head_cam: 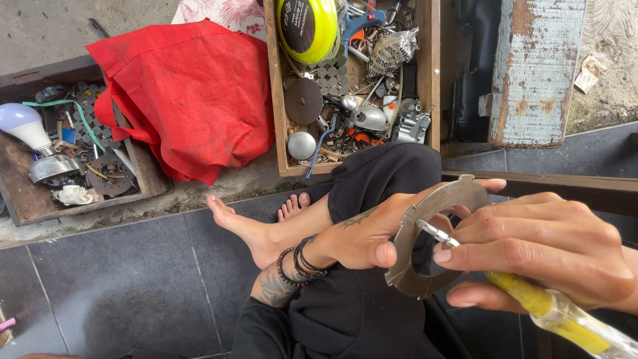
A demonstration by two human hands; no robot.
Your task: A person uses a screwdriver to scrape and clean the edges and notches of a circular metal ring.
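Dark grey floor tiles (pixel 133 279) spread under the seated person, with a strip of bare concrete beyond them. Everything else sat around the wooden parts box (pixel 428 73), the one crammed with small metal hardware and a yellow spool (pixel 309 26). Far to the left of that box, a second wooden tray (pixel 20 199) held a white light bulb (pixel 23 125) and assorted scrap. Between the tray and the box lay a crumpled red cloth (pixel 189 96), touching the box's left wall. Below the box, a bare foot (pixel 256 229) rested on the tiles, beside a leg in black fabric.

Just below the box's lower right corner, the left hand (pixel 362 236), beaded bracelets at its wrist, pinched a flat metal ring plate (pixel 425 249) between thumb and fingers, holding it above the lap. Right of the plate, the right hand (pixel 538 249) was closed around a yellow-handled screwdriver (pixel 545 309), its metal tip touching the plate's face. Right of the box stood a weathered blue plank (pixel 535 73).
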